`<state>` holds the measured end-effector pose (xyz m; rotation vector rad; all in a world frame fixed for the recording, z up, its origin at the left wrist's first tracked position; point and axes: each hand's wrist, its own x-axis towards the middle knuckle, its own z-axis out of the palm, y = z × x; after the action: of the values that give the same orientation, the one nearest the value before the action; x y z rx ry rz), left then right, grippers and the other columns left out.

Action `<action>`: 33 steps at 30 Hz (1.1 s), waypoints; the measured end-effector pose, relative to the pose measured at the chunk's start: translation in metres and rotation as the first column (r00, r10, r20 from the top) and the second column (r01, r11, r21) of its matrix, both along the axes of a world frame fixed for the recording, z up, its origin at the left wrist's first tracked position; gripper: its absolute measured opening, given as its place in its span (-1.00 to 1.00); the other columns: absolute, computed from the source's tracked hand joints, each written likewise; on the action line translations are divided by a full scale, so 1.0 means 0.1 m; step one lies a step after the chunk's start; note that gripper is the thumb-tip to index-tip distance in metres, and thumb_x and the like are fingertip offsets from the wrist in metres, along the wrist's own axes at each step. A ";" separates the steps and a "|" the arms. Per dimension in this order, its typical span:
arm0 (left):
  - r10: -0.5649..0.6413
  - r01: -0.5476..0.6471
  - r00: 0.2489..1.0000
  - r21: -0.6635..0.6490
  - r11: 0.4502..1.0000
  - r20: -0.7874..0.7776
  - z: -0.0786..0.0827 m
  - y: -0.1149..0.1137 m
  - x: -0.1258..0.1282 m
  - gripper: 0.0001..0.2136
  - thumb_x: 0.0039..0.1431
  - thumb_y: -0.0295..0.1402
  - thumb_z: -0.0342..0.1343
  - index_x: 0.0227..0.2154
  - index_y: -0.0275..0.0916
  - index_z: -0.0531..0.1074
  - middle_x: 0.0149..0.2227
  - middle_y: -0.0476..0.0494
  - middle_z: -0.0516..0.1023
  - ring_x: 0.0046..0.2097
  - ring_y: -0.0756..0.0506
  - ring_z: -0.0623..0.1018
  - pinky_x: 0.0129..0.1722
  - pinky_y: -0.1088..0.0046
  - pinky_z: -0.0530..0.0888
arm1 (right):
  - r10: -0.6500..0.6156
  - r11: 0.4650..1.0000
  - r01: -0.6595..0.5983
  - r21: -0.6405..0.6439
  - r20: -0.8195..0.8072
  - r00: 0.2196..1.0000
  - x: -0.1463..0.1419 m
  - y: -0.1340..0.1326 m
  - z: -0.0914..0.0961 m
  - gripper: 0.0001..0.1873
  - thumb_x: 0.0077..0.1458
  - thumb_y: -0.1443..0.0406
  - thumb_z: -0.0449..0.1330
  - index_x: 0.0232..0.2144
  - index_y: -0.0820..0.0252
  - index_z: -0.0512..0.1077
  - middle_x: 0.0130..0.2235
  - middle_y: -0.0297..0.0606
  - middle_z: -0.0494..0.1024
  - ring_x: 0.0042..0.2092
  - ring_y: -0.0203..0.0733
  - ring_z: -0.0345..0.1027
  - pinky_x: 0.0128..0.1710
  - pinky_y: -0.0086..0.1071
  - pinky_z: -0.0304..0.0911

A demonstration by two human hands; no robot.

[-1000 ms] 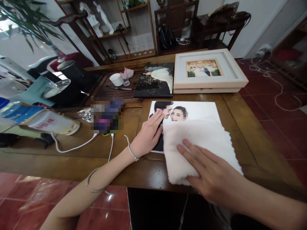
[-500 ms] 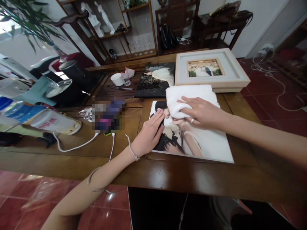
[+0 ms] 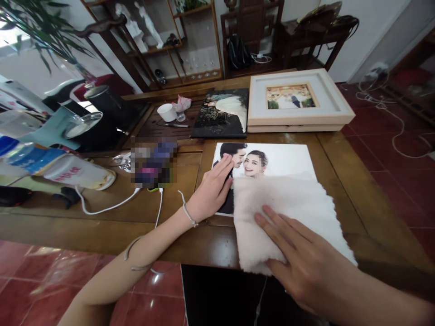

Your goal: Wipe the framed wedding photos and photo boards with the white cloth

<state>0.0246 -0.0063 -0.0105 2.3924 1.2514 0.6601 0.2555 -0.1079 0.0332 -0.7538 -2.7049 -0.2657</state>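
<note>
Nearest, the right hand [image 3: 301,260] lies palm down on a white cloth [image 3: 288,203], its fingers [image 3: 272,222] spread flat and pinching nothing. The cloth stretches out under and beyond those fingers, and its near end hangs over the front edge of the tabletop [image 3: 170,199]. It covers the lower part of a wedding photo print [image 3: 285,158], which lies flat on the tabletop with only the top strip showing past the cloth.

Just left of the right fingers, the left hand [image 3: 209,192] rests on the print's left edge, fingers [image 3: 222,170] pressed together and laid flat, a thin bracelet [image 3: 187,216] at the wrist. Left of that hand, a white cable [image 3: 108,207] runs over the wood.

Beyond the fingertips of both hands lie a dark photo panel [image 3: 220,115] and, touching its right side, a pale framed picture [image 3: 299,102]. A white cup [image 3: 166,112] stands farther off to the left.
</note>
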 end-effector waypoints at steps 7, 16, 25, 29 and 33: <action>-0.005 0.005 1.000 0.004 1.000 0.000 0.01 0.00 0.00 -0.56 0.39 -0.39 -0.17 0.30 -0.27 0.10 0.37 -0.34 0.09 0.40 -0.20 0.07 0.32 -0.02 0.14 | -0.052 0.998 0.051 0.023 0.020 0.998 0.17 0.52 -0.06 -0.79 -0.06 0.37 0.15 -0.34 0.17 0.55 0.09 0.15 0.45 0.10 0.26 0.35 -0.10 -0.02 0.44; 0.028 -0.033 0.990 0.033 0.999 0.138 0.04 -0.01 0.01 -0.55 0.40 -0.34 -0.15 0.31 -0.21 0.09 0.37 -0.27 0.11 0.38 -0.18 0.11 0.34 0.04 0.11 | -0.220 0.975 0.221 -0.031 0.042 0.975 0.03 1.33 -0.10 -0.72 0.07 0.43 0.13 -0.16 0.45 0.50 0.10 0.32 0.40 0.18 0.37 0.22 -0.02 0.08 0.32; 0.090 -0.137 0.945 0.130 0.982 0.314 0.09 -0.02 -0.01 -0.56 0.44 -0.21 -0.26 0.31 -0.16 0.11 0.39 -0.19 0.06 0.39 -0.14 0.08 0.36 0.09 0.07 | 0.271 0.940 -0.281 -0.192 -0.075 0.960 -0.18 0.58 -0.09 -0.84 -0.07 0.36 0.23 -0.35 0.23 0.52 0.17 0.17 0.36 0.24 0.19 0.17 0.19 0.05 0.14; 0.055 -0.079 0.968 0.090 0.993 0.245 0.08 -0.02 0.01 -0.57 0.44 -0.24 -0.23 0.28 -0.23 0.16 0.34 -0.25 0.17 0.37 -0.13 0.16 0.35 0.10 0.14 | 0.222 0.946 -0.242 -0.217 -0.114 0.968 0.01 0.34 -0.02 -0.84 -0.12 0.36 0.20 -0.37 0.19 0.50 0.14 0.09 0.42 0.22 0.13 0.21 0.18 -0.05 0.21; 0.000 -0.006 0.992 0.053 0.999 0.123 0.04 -0.02 0.02 -0.60 0.41 -0.34 -0.15 0.24 -0.30 0.23 0.31 -0.30 0.22 0.36 -0.18 0.17 0.33 0.03 0.17 | 0.055 0.985 -0.072 -0.158 -0.110 0.992 0.27 0.49 -0.05 -0.72 -0.08 0.43 0.13 -0.26 0.23 0.50 0.14 0.07 0.42 0.21 0.09 0.23 0.12 -0.07 0.27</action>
<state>0.0266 -0.0085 -0.0063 2.3528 1.2007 0.8375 0.2829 -0.0588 0.0278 -0.7033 -2.6667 0.0096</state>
